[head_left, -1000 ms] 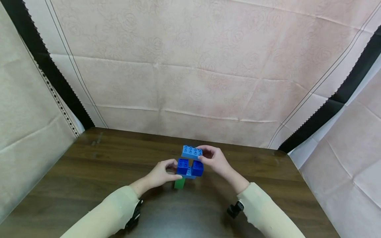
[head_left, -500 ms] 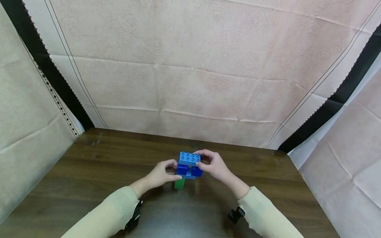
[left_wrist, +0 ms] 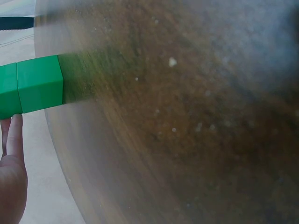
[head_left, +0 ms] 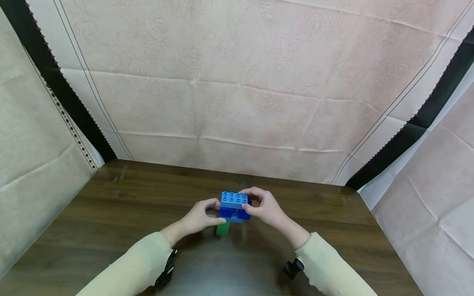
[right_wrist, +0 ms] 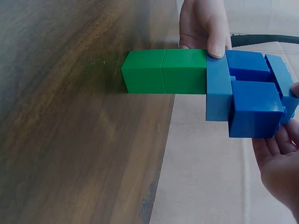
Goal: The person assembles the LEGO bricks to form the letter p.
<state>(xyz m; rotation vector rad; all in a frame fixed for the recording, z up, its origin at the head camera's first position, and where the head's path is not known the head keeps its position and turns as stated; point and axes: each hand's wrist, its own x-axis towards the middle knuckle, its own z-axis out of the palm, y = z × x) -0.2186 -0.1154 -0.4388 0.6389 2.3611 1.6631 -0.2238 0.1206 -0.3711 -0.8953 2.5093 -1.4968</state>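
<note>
A tower of toy building bricks stands on the table. Its base is two stacked green bricks (right_wrist: 163, 72), with a light blue brick (right_wrist: 218, 91) across their top. Two dark blue bricks (right_wrist: 256, 109) sit on that brick, a gap between them. My left hand (head_left: 201, 216) holds the tower's left side, its thumb against the lower light blue brick. My right hand (head_left: 266, 209) pinches the right end of another light blue brick (head_left: 233, 198), over the dark blue pair. In the right wrist view this upper brick looks slightly tilted, with some studs showing beneath it.
The dark wooden table (head_left: 148, 197) spreads around the tower. Pale patterned cloth (head_left: 237, 102) hangs behind it and at both sides, with black strips along the corners. A black wrist device (head_left: 293, 268) shows under the right sleeve.
My right hand has brought the upper light blue brick down and left, from above the tower onto the dark blue bricks. My left hand has stayed in place.
</note>
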